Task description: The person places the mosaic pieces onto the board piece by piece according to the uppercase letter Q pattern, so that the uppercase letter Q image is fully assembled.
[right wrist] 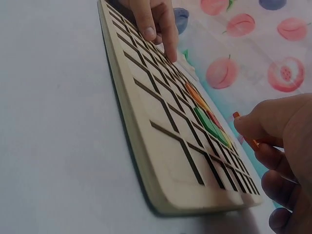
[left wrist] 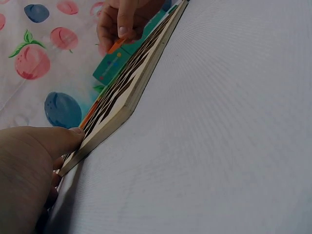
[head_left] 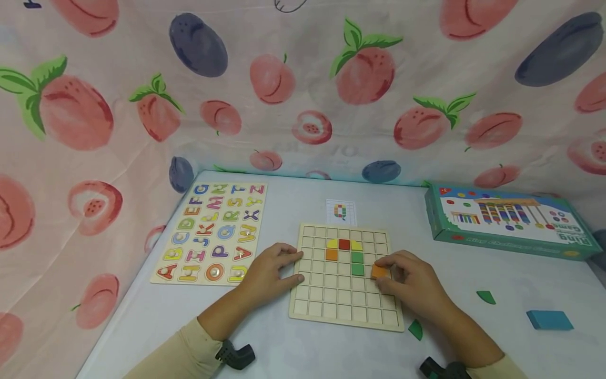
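Observation:
A wooden grid board (head_left: 322, 295) lies flat on the table. Set in its upper part are a red square (head_left: 344, 245), two yellow pieces, an orange square (head_left: 332, 255) and two green squares (head_left: 357, 263). My left hand (head_left: 267, 271) rests on the board's left edge with thumb and fingers fairly straight. Over the right side of the board, my right hand (head_left: 412, 281) pinches another orange square tile (head_left: 379, 271); the right wrist view shows this tile (right wrist: 253, 144) held tilted, apart from the board. Behind the board lies a pattern card (head_left: 341, 211) with a coloured figure.
An alphabet puzzle board (head_left: 180, 252) lies to the left. At the back right is a green game box (head_left: 511, 221). Two green quarter-round pieces (head_left: 485, 297) and a blue block (head_left: 550, 320) lie on the right of the table. A fruit-print cloth (head_left: 303, 79) hangs behind.

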The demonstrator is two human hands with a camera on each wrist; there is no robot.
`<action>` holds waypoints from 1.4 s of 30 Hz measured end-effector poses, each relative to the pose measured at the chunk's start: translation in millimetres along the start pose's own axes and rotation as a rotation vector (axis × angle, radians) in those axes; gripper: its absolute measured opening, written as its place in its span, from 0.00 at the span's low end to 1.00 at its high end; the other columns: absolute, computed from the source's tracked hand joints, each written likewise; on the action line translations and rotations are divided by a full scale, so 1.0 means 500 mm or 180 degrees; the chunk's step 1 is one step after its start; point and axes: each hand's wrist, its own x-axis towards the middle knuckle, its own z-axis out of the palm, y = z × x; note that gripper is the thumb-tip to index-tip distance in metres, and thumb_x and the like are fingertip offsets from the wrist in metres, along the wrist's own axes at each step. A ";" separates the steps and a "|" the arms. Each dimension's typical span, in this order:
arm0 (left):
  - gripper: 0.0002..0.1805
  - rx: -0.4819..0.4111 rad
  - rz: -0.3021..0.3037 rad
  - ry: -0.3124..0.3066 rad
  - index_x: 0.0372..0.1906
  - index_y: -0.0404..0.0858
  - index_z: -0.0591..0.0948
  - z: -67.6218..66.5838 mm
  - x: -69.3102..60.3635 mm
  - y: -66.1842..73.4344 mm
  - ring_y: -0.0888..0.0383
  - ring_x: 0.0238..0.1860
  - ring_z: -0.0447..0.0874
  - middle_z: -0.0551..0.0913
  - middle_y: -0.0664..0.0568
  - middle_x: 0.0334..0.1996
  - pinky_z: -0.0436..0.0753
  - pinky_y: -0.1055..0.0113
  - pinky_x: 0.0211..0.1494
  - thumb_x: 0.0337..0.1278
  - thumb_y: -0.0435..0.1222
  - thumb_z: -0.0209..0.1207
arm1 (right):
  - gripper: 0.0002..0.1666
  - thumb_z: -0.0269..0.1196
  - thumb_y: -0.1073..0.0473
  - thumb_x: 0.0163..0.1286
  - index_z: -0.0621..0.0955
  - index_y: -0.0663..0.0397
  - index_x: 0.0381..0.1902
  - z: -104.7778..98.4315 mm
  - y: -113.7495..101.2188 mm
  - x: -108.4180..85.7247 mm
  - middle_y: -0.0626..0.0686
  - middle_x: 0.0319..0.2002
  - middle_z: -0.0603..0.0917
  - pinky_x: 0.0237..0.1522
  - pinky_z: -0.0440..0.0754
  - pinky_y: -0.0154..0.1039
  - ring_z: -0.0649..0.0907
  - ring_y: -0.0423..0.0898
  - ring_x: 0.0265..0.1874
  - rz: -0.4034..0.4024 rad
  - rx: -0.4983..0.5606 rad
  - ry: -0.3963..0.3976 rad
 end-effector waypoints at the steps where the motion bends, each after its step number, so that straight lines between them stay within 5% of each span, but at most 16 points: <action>1: 0.30 -0.0012 -0.0003 0.0000 0.67 0.44 0.86 0.000 -0.001 0.000 0.55 0.63 0.79 0.81 0.56 0.60 0.80 0.55 0.66 0.60 0.46 0.77 | 0.16 0.80 0.60 0.62 0.90 0.44 0.48 0.004 -0.002 0.002 0.43 0.45 0.85 0.37 0.74 0.35 0.76 0.46 0.38 0.0000 0.0027 -0.0010; 24: 0.30 -0.0008 0.0008 0.0008 0.66 0.44 0.87 -0.001 -0.002 -0.001 0.55 0.62 0.80 0.81 0.55 0.60 0.80 0.54 0.66 0.59 0.46 0.77 | 0.17 0.78 0.63 0.62 0.91 0.44 0.48 0.079 -0.054 0.041 0.41 0.43 0.85 0.35 0.75 0.35 0.76 0.44 0.35 -0.0323 0.0207 -0.0141; 31: 0.30 0.0002 -0.0011 0.0006 0.66 0.44 0.87 0.000 -0.001 -0.001 0.55 0.62 0.80 0.81 0.55 0.60 0.80 0.54 0.66 0.59 0.46 0.77 | 0.17 0.79 0.62 0.62 0.91 0.43 0.49 0.100 -0.064 0.054 0.40 0.47 0.86 0.48 0.80 0.41 0.80 0.43 0.46 -0.0340 0.0081 -0.0134; 37: 0.30 0.0005 0.0022 0.0019 0.66 0.44 0.87 0.000 0.000 -0.002 0.54 0.62 0.80 0.81 0.55 0.60 0.80 0.54 0.66 0.60 0.46 0.77 | 0.16 0.78 0.59 0.63 0.91 0.44 0.49 0.116 -0.075 0.064 0.42 0.47 0.87 0.45 0.80 0.42 0.79 0.43 0.43 -0.0351 -0.0001 -0.0156; 42: 0.30 0.0006 0.0041 0.0007 0.66 0.43 0.86 0.000 0.001 -0.003 0.54 0.63 0.80 0.81 0.55 0.60 0.80 0.54 0.67 0.60 0.46 0.77 | 0.17 0.78 0.59 0.62 0.91 0.44 0.50 0.124 -0.082 0.071 0.44 0.50 0.87 0.51 0.82 0.46 0.82 0.45 0.49 -0.0376 -0.0012 -0.0175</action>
